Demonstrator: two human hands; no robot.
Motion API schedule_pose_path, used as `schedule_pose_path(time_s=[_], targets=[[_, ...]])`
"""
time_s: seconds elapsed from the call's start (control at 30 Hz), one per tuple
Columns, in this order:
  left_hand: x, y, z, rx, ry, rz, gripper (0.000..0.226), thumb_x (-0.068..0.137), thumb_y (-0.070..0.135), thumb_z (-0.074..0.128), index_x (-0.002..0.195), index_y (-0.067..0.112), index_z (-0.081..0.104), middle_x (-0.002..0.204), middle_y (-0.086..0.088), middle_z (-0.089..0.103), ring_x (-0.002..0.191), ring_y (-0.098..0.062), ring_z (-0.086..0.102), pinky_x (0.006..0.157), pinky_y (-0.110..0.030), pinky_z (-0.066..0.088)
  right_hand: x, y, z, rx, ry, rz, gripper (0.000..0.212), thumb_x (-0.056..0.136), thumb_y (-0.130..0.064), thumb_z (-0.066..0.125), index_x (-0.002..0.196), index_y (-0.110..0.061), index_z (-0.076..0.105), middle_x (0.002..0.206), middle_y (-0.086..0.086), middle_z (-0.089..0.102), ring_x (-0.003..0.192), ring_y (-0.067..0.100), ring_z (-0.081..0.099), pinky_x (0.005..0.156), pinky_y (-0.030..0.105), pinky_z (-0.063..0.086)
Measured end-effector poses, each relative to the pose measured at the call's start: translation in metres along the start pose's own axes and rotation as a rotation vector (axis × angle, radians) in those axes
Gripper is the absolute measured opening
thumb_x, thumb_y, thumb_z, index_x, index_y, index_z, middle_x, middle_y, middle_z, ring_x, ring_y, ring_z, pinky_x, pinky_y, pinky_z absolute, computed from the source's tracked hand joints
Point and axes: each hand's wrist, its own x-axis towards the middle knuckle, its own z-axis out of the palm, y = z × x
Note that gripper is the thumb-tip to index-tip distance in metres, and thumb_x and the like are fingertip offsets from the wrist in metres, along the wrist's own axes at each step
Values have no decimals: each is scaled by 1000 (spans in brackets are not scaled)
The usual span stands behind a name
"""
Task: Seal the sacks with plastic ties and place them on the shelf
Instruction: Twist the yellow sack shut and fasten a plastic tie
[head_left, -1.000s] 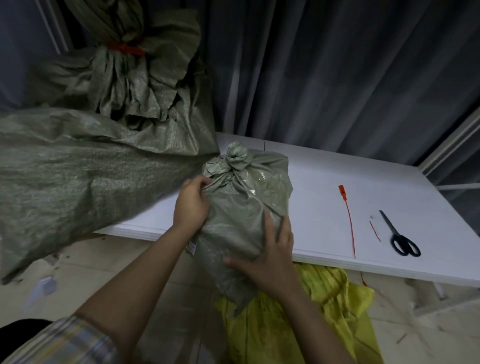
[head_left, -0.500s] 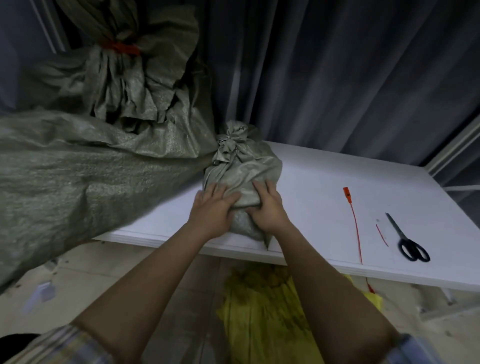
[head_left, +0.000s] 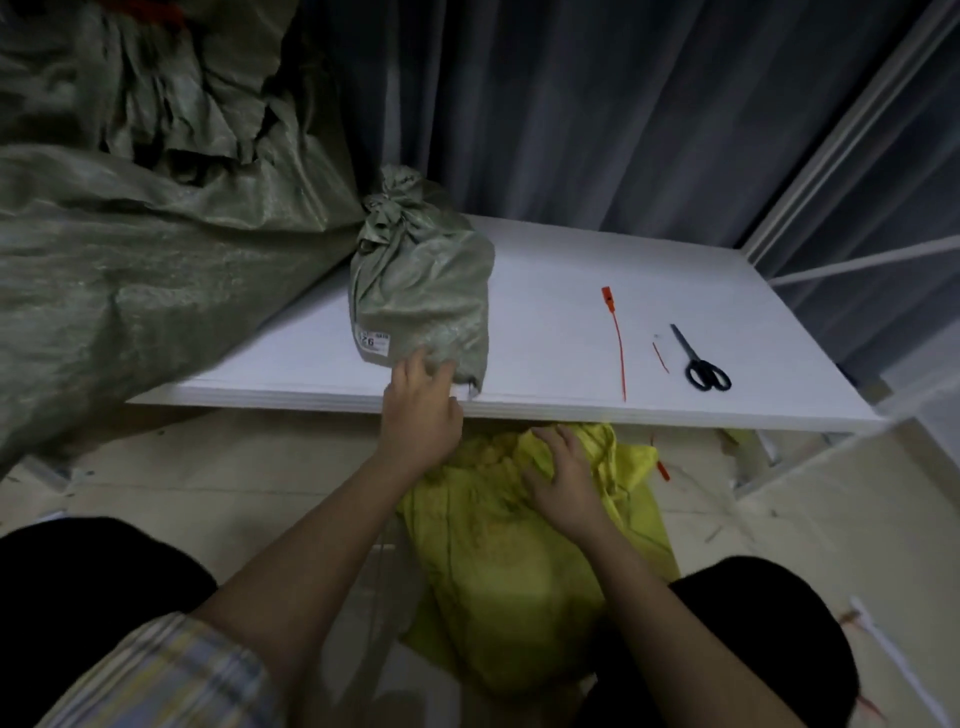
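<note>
Resting my right hand (head_left: 563, 480) flat and unclenched on the yellow sack (head_left: 519, 561) below the shelf (head_left: 571, 358); left hand (head_left: 422, 410) loosely touches the green sack (head_left: 423, 291), red tie (head_left: 615, 332) lying rightward, nearer my right.

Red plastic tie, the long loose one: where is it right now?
In the head view, the red plastic tie lies on the white shelf, right of the small green sack and left of the scissors.
</note>
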Motion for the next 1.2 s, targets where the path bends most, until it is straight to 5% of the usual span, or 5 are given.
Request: schedule_pose_path(time_s=[0.33,0.63,0.93,1.07,1.2], targets=[[-56,-34,68,-254,-588,-723,74,93,49,44,146,3,20,150,-22,25,135,-35,32,108,-38,31,9,84,-22,-311,181,282,66,88,-43,57,137,-4,37,150,17,28,140,33,21,112,49,19],[-40,-34,113,-495,-477,-1041,67,94,34,52,141,-7,28,140,-24,42,121,-34,49,90,-32,44,68,122,-15,-331,-164,598,103,79,-73,45,147,-5,13,146,17,36,133,34,35,109,49,20],[-53,-27,114,-762,-250,-1206,30,83,4,55,110,-9,55,97,-19,61,79,-28,59,66,-29,48,45,128,-13,-571,-403,263,42,85,-44,52,120,-22,60,138,11,42,131,34,29,103,46,24],[-62,-9,96,-891,-210,-1260,37,74,-11,38,107,-10,56,88,-18,58,76,-31,56,67,-32,47,14,99,-15,56,-632,297,41,81,-25,65,121,-18,59,124,4,59,111,24,54,92,28,40],[-72,8,65,-970,-271,-1207,29,61,-8,35,84,-6,54,74,-13,51,67,-30,53,59,-27,44,9,93,1,548,-561,467,75,56,-34,71,127,-17,55,117,11,63,104,34,62,90,48,52]])
